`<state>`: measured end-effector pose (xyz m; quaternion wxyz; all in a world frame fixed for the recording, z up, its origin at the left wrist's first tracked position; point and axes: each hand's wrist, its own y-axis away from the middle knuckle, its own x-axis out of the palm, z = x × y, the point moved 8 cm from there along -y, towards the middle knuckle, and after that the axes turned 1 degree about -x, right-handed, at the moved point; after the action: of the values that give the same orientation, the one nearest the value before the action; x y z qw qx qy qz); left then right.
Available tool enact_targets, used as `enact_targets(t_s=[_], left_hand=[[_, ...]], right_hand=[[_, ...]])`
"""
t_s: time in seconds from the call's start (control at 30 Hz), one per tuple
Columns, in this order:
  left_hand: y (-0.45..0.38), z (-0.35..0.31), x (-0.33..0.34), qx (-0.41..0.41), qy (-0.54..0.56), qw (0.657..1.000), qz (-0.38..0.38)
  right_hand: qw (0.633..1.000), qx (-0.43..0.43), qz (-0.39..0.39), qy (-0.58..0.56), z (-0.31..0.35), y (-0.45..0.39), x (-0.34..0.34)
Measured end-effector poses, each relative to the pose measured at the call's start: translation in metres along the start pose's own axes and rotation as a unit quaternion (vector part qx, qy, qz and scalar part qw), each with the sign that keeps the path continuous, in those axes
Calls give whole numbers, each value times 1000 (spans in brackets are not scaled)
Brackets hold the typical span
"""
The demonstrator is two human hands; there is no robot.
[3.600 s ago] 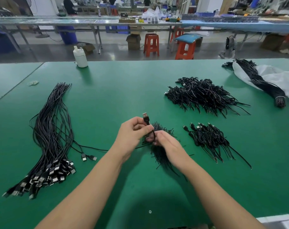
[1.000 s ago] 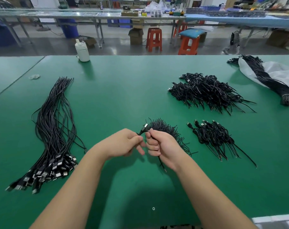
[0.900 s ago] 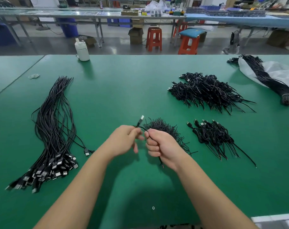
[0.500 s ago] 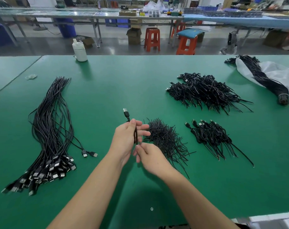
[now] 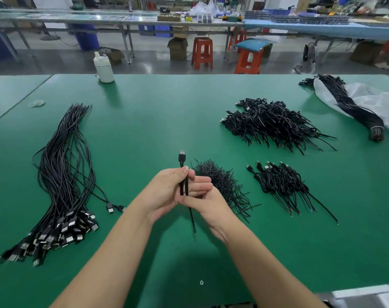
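Note:
My left hand [image 5: 164, 192] holds a black USB cable [image 5: 182, 157] folded into a short bundle above the green table [image 5: 155, 121], thumb pressing it against the fingers, plug pointing up. My right hand [image 5: 211, 207] sits just below and to the right, its fingertips at the bundle's lower end. The cable's thin tail hangs down between my wrists. Just behind my hands lies a pile of short black tie wires [image 5: 220, 183].
A long bundle of USB cables [image 5: 62, 174] lies at the left, plugs toward me. A small pile of coiled cables [image 5: 280, 183] and a larger pile [image 5: 269, 123] lie at the right. A tied bundle [image 5: 349, 105] rests on a white bag [image 5: 384, 105]. A white bottle [image 5: 104, 68] stands far left.
The cable was drawn out of the left bundle and folded in my hands. Over the last half second my right hand has closed in on the fold's lower end.

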<state>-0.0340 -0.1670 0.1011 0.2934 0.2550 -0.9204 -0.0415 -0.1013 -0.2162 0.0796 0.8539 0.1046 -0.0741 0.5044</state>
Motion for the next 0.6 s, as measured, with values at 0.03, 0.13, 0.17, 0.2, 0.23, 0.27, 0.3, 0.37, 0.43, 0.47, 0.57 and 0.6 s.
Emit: enact_targets(t_s=[0.03, 0.13, 0.17, 0.2, 0.23, 0.27, 0.3, 0.37, 0.43, 0.47, 0.57, 0.6], left_hand=[[2, -1, 1, -18, -10, 1000, 17], [7, -4, 2, -49, -41, 997, 37], [7, -4, 3, -52, -47, 997, 38], [8, -4, 3, -54, -52, 997, 36], [8, -3, 3, -55, -58, 996, 32], [8, -3, 3, -55, -68, 996, 26], [8, -2, 2, -55, -80, 995, 20], [8, -2, 2, -58, -112, 992, 14], [8, -4, 2, -60, -151, 987, 10], [8, -4, 4, -61, -166, 984, 11], [10, -5, 9, -72, -167, 983, 22], [10, -5, 9, -76, -163, 984, 21]], right_hand=[[1000, -10, -3, -1, -1, 0, -1], [1000, -24, -15, 11, -5, 1, -1], [999, -25, -19, 10, -6, 1, -1], [999, -24, -26, 6, -7, 0, -2], [999, -23, -35, 4, -8, 0, -3], [999, -23, -43, 5, -9, 1, -4], [998, -26, -48, 9, -9, 1, -4], [998, -32, -55, 21, -10, 1, -5], [998, -40, -53, 24, -10, 0, -5], [998, -45, -43, 26, -10, 0, -4], [998, -56, -10, 36, -9, 0, -2], [998, -57, -10, 39, -9, 0, -3]])
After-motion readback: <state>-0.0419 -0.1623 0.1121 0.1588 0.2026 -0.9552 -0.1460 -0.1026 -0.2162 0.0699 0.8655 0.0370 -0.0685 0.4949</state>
